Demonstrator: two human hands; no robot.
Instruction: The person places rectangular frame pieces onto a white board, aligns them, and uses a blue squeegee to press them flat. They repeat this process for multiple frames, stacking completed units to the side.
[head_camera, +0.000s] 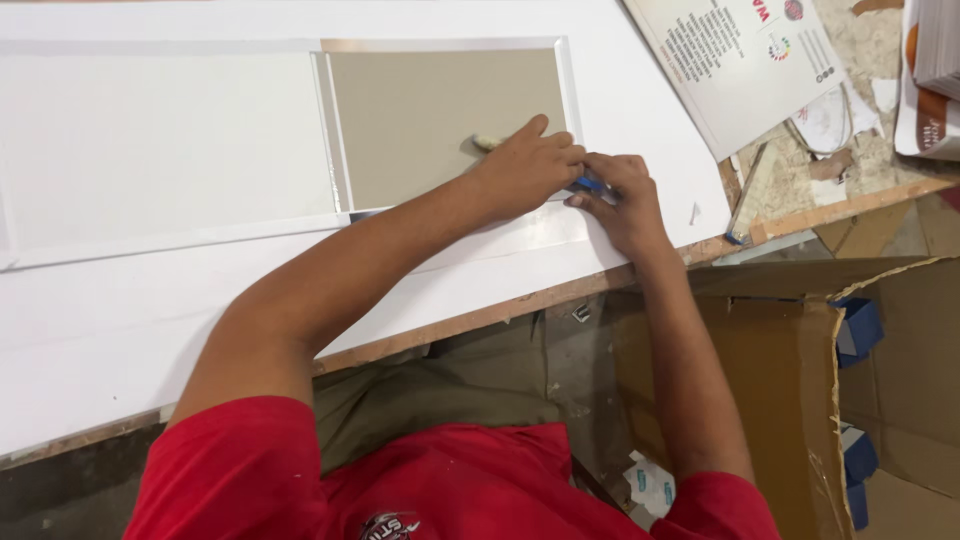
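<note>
- One open cardboard box (790, 400) stands on the floor at 4 o'clock, nearest the camera; two blue objects (860, 330) show at its right wall, and what else lies inside cannot be told.
- Two bare arms in red sleeves reach out over the edge of the white tabletop (120, 340).
- The right hand (622, 205), at 1 o'clock, has its grip pinched together on a small blue tool (592, 184), pressed to the white board just below the panel's lower right corner.
- The left hand (528, 168), touching the right, has its grip curled shut around a pale stick-like handle (487, 143), whose tip juts out at 11 o'clock over the panel.
- One grey-beige panel (430, 120) lies in a recessed white frame at 12 o'clock, with one white panel (160, 140) beside it at 10 o'clock.
- One printed white sheet (740, 60) lies farthest off, at 2 o'clock.
</note>
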